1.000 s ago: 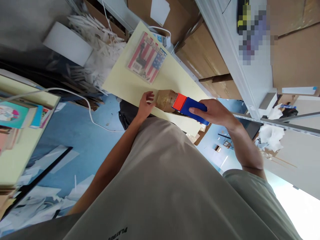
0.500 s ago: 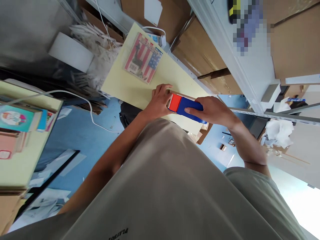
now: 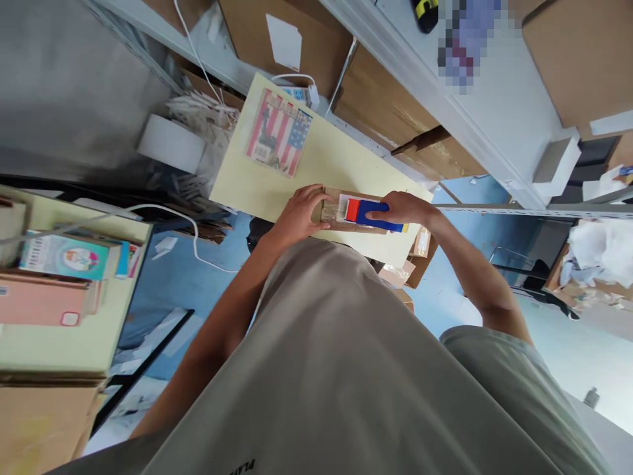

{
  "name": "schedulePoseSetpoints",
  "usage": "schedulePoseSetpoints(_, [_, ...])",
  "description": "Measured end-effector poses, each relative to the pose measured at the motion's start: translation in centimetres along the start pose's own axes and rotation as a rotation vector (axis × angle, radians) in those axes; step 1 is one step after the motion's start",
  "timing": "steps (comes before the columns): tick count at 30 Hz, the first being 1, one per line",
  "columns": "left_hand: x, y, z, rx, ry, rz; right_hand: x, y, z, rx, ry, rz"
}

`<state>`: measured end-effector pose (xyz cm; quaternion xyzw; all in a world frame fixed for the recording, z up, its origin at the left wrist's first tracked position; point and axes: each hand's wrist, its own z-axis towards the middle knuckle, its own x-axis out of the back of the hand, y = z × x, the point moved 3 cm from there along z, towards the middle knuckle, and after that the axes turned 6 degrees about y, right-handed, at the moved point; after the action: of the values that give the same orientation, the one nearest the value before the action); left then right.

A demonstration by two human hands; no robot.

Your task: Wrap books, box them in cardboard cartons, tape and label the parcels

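On the pale yellow table lies a narrow brown cardboard package with a shiny surface at its left end. My left hand grips that end, fingers along the far edge and thumb along the near one. A boxy blue-and-red object rests over the cardboard, its red part toward the left and a whitish area beside it; its exact kind is unclear. My right hand is closed around its right part, thumb on top. Farther back lies a flat flag-print item in a clear sleeve.
A second table at left bears books and cardboard. Beyond the work table stand large cartons under a metal shelf. A white cable hangs at left. An open carton sits by the table's right end.
My left hand has shifted left from the red end, so more cardboard shows between my hands. The right hand still holds the blue-and-red object. The whole view has shifted.
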<state>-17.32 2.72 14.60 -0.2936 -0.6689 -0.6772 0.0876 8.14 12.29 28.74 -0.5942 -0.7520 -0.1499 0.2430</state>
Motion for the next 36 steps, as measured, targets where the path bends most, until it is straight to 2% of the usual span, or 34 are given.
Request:
schedulePoseSetpoints(3, [-0.5, 1.5, 0.1, -0.015, -0.03, 0.089, -0.6, 0.2, 0.8, 0.001, 0.013, -0.015])
schedulePoseSetpoints(7, [-2.9, 3.6, 1.3, -0.105, -0.1, 0.261, -0.8, 0.0, 0.7, 0.022, 0.026, -0.027])
schedulePoseSetpoints(10, [-4.4, 4.1, 1.9, -0.143, -0.123, 0.348, -1.0, 0.0, 0.3, 0.035, 0.037, -0.017])
schedulePoseSetpoints(12, [-4.7, 3.9, 1.8, -0.147, -0.139, 0.399, -1.2, 0.1, 0.1, 0.045, 0.043, 0.008])
schedulePoseSetpoints(16, [-4.3, 4.0, 1.4, -0.176, -0.185, 0.477, -1.7, 0.6, -0.5, 0.072, 0.057, 0.086])
schedulePoseSetpoints(19, [-3.4, 4.1, 1.4, -0.21, -0.215, 0.52, -2.1, 2.0, -1.5, 0.105, 0.028, 0.163])
schedulePoseSetpoints(22, [-2.1, 3.6, 1.4, -0.217, -0.232, 0.568, -2.4, 5.3, -3.2, 0.098, -0.013, 0.247])
schedulePoseSetpoints(26, [0.0, 2.2, 1.4, -0.164, -0.225, 0.552, -2.7, 11.6, -5.5, -0.049, -0.04, 0.276])
schedulePoseSetpoints(29, [0.6, 2.0, 1.5, -0.162, -0.249, 0.547, -3.1, 14.5, -5.9, -0.13, -0.027, 0.238])
schedulePoseSetpoints(32, [0.6, 2.3, 1.7, -0.176, -0.264, 0.577, -4.0, 14.4, -4.6, -0.17, 0.025, 0.176])
schedulePoseSetpoints(36, [0.4, 2.4, 1.6, -0.197, -0.285, 0.603, -5.4, 11.9, -1.9, -0.191, 0.114, 0.097])
